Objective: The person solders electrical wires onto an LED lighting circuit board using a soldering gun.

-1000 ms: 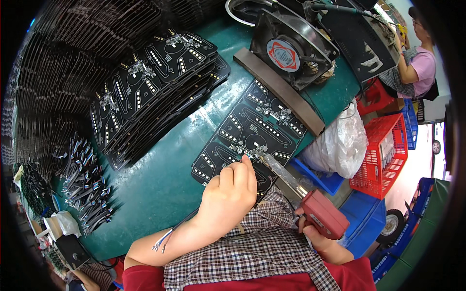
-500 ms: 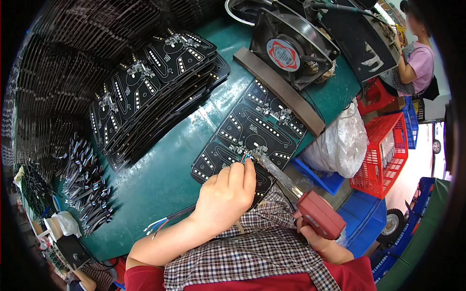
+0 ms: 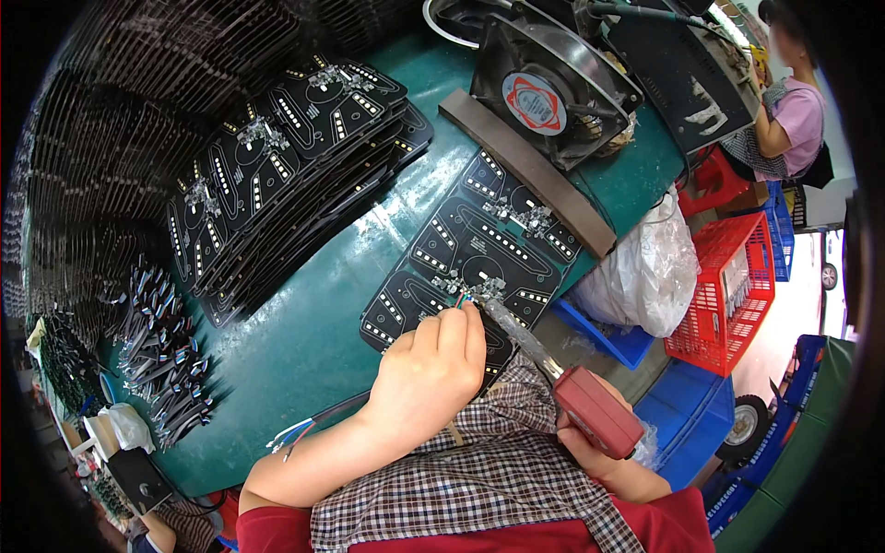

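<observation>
A black circuit board panel (image 3: 489, 244), dotted with rows of small pale lights, is laid flat on a green table (image 3: 277, 369), in front of the person. Thin coloured wires (image 3: 463, 300) are pinched between the thumb and fingertips of the left hand (image 3: 433, 359), which are closed and held low over the board's near middle. A dark cable (image 3: 343, 405) is seen beneath the left wrist, its loose ends fanned out to the left. A red soldering gun (image 3: 597, 413) is gripped by the right hand (image 3: 590, 452), its fingers wrapped around the handle. Its long metal barrel is pointed at the wires; whether they are touched by the tip cannot be told. Beyond the board, a brown bar (image 3: 525, 170) is set before a black fan (image 3: 544, 97). More boards (image 3: 295, 157) are stacked to the left, with cut cables (image 3: 166, 359) heaped nearer. A red crate (image 3: 724, 286) is seen at right.
</observation>
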The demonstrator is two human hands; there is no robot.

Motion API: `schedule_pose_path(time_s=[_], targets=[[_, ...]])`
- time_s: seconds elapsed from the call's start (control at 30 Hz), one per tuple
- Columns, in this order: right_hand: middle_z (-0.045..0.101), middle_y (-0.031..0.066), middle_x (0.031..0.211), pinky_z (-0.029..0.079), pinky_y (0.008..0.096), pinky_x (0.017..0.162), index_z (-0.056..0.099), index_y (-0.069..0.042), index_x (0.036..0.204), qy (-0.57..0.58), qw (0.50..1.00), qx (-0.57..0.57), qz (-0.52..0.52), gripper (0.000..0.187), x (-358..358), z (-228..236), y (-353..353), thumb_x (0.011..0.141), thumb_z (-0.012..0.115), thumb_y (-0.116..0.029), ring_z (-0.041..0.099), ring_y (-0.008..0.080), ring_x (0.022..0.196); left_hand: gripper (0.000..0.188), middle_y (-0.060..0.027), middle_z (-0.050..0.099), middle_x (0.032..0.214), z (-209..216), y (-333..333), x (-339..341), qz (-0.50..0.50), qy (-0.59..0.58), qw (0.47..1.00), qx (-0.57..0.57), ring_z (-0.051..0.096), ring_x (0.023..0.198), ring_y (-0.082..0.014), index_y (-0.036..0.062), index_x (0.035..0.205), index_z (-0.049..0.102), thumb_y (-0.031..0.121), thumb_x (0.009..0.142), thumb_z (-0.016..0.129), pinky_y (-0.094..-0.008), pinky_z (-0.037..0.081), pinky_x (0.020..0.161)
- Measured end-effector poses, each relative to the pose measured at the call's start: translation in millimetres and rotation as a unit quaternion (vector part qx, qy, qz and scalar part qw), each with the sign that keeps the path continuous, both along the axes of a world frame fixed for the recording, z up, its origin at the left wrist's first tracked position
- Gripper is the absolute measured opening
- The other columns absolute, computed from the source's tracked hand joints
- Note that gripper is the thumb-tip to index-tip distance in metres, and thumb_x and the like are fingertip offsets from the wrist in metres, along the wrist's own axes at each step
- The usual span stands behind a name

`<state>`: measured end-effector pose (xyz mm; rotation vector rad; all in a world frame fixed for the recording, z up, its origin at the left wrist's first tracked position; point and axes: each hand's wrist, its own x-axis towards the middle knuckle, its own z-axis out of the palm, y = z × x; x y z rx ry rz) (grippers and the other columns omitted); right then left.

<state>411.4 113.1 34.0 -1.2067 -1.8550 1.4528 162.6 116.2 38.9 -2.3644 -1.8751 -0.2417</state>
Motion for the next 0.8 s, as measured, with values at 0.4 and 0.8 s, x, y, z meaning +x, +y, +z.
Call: schedule_pose_path(time_s=[0.4, 0.8], targets=[[0.065, 0.0134, 0.090, 0.048, 0.0247, 0.061, 0.040, 0.014, 0.126, 0.088, 0.993, -0.073, -0.033, 0.062, 17, -11, -14, 0.078, 0.070, -0.013, 0.058, 0.0122, 0.059, 0.024, -0.0016, 0.048, 0.071, 14, 8, -5, 0.036, -0.118, 0.990, -0.073, 0.055, 0.063, -0.0124, -0.0005, 0.089, 0.058, 0.006, 0.065, 0.060, -0.0237, 0.046, 0.049], [0.066, 0.0107, 0.086, 0.048, 0.0243, 0.063, 0.044, 0.012, 0.124, 0.055, 0.998, -0.027, -0.019, 0.062, 11, -8, -6, 0.077, 0.072, -0.017, 0.060, 0.0128, 0.063, 0.040, -0.0018, 0.042, 0.069, -12, -2, 0, -0.033, -0.019, 0.999, 0.028, 0.048, 0.059, -0.0119, -0.0072, 0.104, 0.059, 0.005, 0.066, 0.058, -0.0234, 0.042, 0.049]])
